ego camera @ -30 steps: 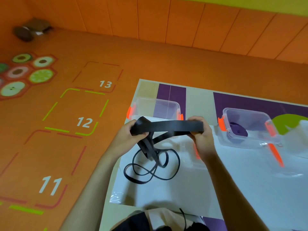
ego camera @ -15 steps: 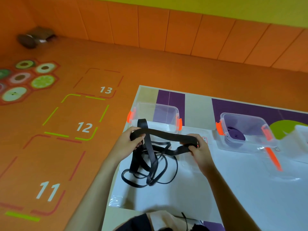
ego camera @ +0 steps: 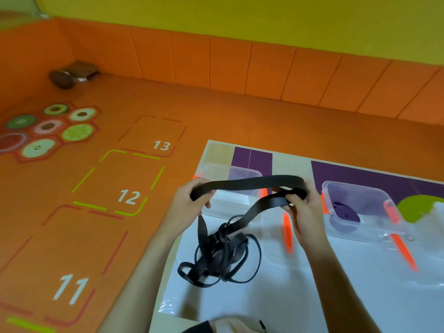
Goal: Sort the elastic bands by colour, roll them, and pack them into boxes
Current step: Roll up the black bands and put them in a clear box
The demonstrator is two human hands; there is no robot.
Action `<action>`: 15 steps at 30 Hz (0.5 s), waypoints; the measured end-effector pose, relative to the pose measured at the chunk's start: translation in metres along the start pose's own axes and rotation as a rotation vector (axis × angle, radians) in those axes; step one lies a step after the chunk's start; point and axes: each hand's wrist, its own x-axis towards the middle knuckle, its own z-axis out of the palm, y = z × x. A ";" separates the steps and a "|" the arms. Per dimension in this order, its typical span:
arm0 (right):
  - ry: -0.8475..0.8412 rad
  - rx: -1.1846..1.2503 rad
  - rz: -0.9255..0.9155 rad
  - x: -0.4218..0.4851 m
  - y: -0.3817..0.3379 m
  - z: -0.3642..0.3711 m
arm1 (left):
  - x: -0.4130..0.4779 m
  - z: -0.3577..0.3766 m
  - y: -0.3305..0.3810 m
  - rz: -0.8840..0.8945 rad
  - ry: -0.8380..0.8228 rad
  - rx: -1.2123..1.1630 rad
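Across the middle of the frame, a black elastic band (ego camera: 252,183) is stretching between both hands, the left hand (ego camera: 189,204) pinching one end and the right hand (ego camera: 306,210) gripping the other. Its loose tangle is lying lower down on the white sheet (ego camera: 336,284). Just above, an empty clear box (ego camera: 240,168) is sitting left of a second clear box (ego camera: 382,200), which is holding a purple roll (ego camera: 346,213).

Bright, even indoor light fills the frame, leaving the oranges and yellows saturated and no hard-edged shadows. Soft grey shadows lie on the white sheet (ego camera: 276,308) at lower centre, beneath the forearms. Small glints of glare sit on the sheet's crinkled lower left corner and on the clear box (ego camera: 353,187) at right. The left hand (ego camera: 187,203), right hand (ego camera: 305,207) and black band (ego camera: 252,182) are slightly motion-blurred. The wall panels (ego camera: 264,66) bow with wide-angle distortion toward the upper corners.
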 end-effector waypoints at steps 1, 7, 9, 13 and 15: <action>-0.005 0.018 -0.021 0.001 -0.006 0.002 | 0.001 -0.001 0.005 0.019 0.004 -0.011; -0.144 -0.109 -0.089 0.004 -0.018 0.006 | 0.006 -0.001 0.010 0.024 0.049 -0.069; -0.183 -0.246 -0.032 0.003 -0.005 0.008 | 0.006 0.000 0.002 -0.004 0.041 -0.015; -0.155 -0.285 0.171 -0.005 0.024 0.015 | 0.006 0.005 -0.019 -0.129 -0.087 0.171; -0.165 -0.254 0.229 -0.007 0.032 0.022 | 0.007 0.014 -0.025 -0.188 -0.254 0.207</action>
